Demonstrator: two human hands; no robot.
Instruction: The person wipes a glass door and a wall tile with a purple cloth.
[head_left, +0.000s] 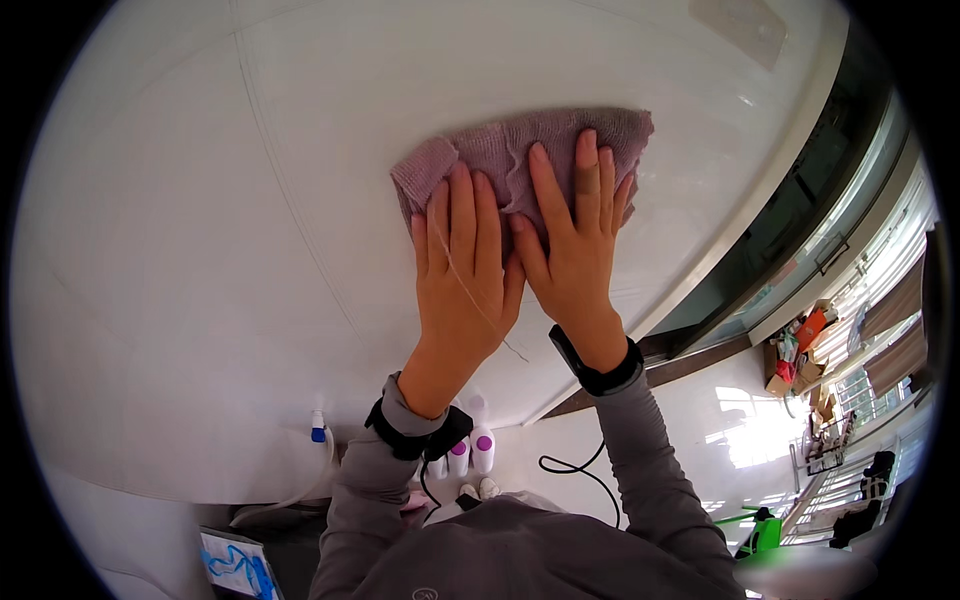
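Note:
A folded mauve cloth (480, 146) with frayed edges lies flat against a white tiled wall (165, 225). My left hand (461, 292) presses on the cloth's lower left part, its fingers stretched upward. Beside it, my right hand (581, 262) spreads its fingers over the right part of the same cloth. The two thumbs nearly meet at the cloth's lower edge. Across the back of my left hand runs a loose pale thread (469, 292). A tan bandage (587, 180) wraps one finger of my right hand. Black bands circle both wrists.
To the right are a dark-framed glass door (739, 285) and cardboard boxes (806, 371). White bottles with purple spots (484, 444) stand near my feet. A blue-and-white hose fitting (318, 429) sits low on the wall. Black cable (570, 469) hangs near my right arm.

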